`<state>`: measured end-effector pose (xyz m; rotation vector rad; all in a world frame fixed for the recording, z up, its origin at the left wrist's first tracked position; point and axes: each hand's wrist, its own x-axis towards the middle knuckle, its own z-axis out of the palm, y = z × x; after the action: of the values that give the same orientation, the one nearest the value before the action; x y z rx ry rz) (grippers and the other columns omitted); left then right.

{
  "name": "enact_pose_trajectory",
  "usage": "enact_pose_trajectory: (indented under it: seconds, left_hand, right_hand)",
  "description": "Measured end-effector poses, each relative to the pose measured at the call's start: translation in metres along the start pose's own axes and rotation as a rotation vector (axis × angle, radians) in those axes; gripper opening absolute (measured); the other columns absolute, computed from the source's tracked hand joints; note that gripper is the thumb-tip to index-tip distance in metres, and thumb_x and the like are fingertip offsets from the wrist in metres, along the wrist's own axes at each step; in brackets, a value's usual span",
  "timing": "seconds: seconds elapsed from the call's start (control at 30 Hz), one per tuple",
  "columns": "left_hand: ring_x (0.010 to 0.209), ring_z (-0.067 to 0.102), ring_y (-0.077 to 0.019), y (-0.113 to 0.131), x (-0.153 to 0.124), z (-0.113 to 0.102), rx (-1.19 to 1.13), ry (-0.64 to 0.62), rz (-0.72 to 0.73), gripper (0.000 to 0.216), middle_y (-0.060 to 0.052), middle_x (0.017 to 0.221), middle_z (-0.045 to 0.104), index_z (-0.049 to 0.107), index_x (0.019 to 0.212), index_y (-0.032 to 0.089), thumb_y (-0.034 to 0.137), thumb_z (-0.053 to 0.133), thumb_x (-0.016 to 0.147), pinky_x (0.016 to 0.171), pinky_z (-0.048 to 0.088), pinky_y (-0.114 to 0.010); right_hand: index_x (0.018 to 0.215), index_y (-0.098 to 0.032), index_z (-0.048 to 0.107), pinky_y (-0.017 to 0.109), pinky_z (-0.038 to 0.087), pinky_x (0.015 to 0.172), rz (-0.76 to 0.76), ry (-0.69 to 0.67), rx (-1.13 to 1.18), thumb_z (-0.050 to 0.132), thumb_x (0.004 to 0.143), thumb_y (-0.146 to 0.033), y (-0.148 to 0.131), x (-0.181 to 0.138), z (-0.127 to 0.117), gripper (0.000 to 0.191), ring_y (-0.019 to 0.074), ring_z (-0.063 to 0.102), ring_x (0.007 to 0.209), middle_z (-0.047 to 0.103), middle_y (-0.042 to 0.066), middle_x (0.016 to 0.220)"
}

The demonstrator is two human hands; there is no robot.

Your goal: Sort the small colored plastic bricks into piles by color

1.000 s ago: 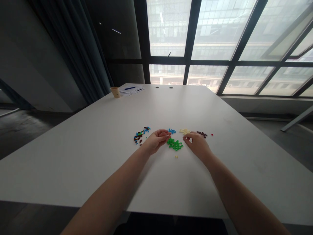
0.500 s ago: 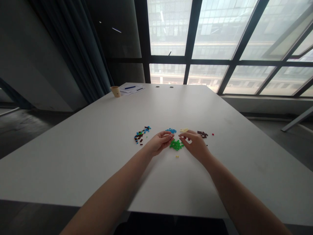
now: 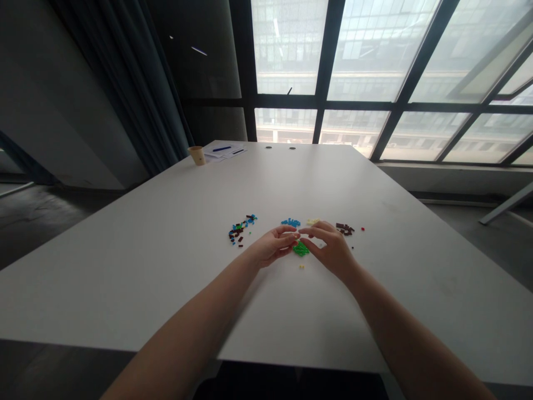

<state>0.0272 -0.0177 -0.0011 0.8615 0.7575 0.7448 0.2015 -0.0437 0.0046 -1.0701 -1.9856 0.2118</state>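
Note:
My left hand (image 3: 275, 245) is closed in a pinch on a small pale yellow piece (image 3: 296, 236), too small to make out fully. Facing it, my right hand (image 3: 331, 244) has its thumb and index finger apart, the tips right at that piece; whether they touch it I cannot tell. Beneath the fingers lies a pile of green toy bricks (image 3: 301, 249), partly covered. Blue bricks (image 3: 290, 222) lie just beyond my left fingers. Cream bricks (image 3: 312, 221) sit behind my right hand, and dark brown bricks (image 3: 345, 228) to its right.
A mixed heap of bricks (image 3: 237, 229) spreads to the left on the white table (image 3: 166, 266). Two yellow pieces (image 3: 302, 266) lie nearer me, a red piece (image 3: 362, 229) far right. A paper cup (image 3: 197, 156) and papers with a pen (image 3: 221, 149) are at the far left.
My right hand has moved left, bringing its fingertips up to the left ones over the green pile. The pale yellow piece in my left hand now shows. My left hand has barely moved.

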Motion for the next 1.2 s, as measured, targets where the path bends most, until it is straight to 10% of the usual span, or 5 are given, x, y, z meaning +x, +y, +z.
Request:
enact_pose_trajectory:
  seconds: [0.33, 0.57, 0.7, 0.83, 1.2]
  left_hand:
    - [0.072, 0.056, -0.0087, -0.002, 0.003, -0.001, 0.077, -0.01, 0.008, 0.035, -0.001, 0.078, 0.06, 0.058, 0.085, 0.016, 0.028, 0.075, 0.057, 0.068, 0.04, -0.02]
    - [0.081, 0.055, -0.018, 0.017, 0.005, -0.037, 1.004, 0.605, 0.332, 0.014, -0.007, 0.089, 0.06, 0.057, 0.086, 0.016, 0.023, 0.056, 0.074, 0.074, 0.042, -0.031]
    - [0.098, 0.048, -0.0286, 0.023, -0.002, -0.053, 1.562, 0.831, 0.111, 0.02, -0.013, 0.102, 0.054, 0.059, 0.092, 0.017, 0.016, 0.05, 0.075, 0.074, 0.041, -0.036]
    - [0.097, 0.048, -0.0276, 0.022, -0.003, -0.054, 1.655, 0.848, -0.139, 0.026, -0.014, 0.105, 0.051, 0.057, 0.097, 0.017, 0.012, 0.041, 0.077, 0.072, 0.042, -0.033]
    - [0.085, 0.054, -0.022, 0.023, 0.003, -0.063, 1.646, 0.768, -0.057, 0.025, -0.014, 0.095, 0.058, 0.059, 0.091, 0.014, 0.006, 0.041, 0.076, 0.07, 0.038, -0.028]
  right_hand:
    - [0.078, -0.023, 0.066, 0.028, 0.041, 0.073, -0.022, -0.024, 0.006, 0.054, 0.08, -0.024, -0.001, 0.001, -0.002, 0.012, 0.0141, 0.053, 0.072, 0.058, 0.001, 0.072]
    - [0.076, -0.017, 0.068, 0.024, 0.038, 0.062, 0.42, 0.114, -0.334, 0.055, 0.075, -0.025, 0.058, 0.004, -0.025, 0.016, 0.0127, 0.051, 0.059, 0.055, 0.001, 0.065]
    - [0.077, -0.018, 0.069, 0.024, 0.038, 0.067, 0.565, -0.065, -0.467, 0.052, 0.075, -0.024, 0.082, 0.002, -0.016, 0.018, 0.0146, 0.055, 0.07, 0.062, 0.003, 0.078]
    - [0.078, -0.022, 0.069, 0.025, 0.037, 0.068, 0.616, -0.149, -0.612, 0.051, 0.077, -0.026, 0.084, 0.002, -0.002, 0.019, 0.0153, 0.056, 0.077, 0.063, 0.004, 0.086]
    - [0.088, -0.02, 0.068, 0.026, 0.038, 0.068, 0.595, -0.032, -0.549, 0.046, 0.081, -0.022, 0.093, 0.001, -0.007, 0.024, 0.0167, 0.057, 0.078, 0.064, 0.005, 0.087]
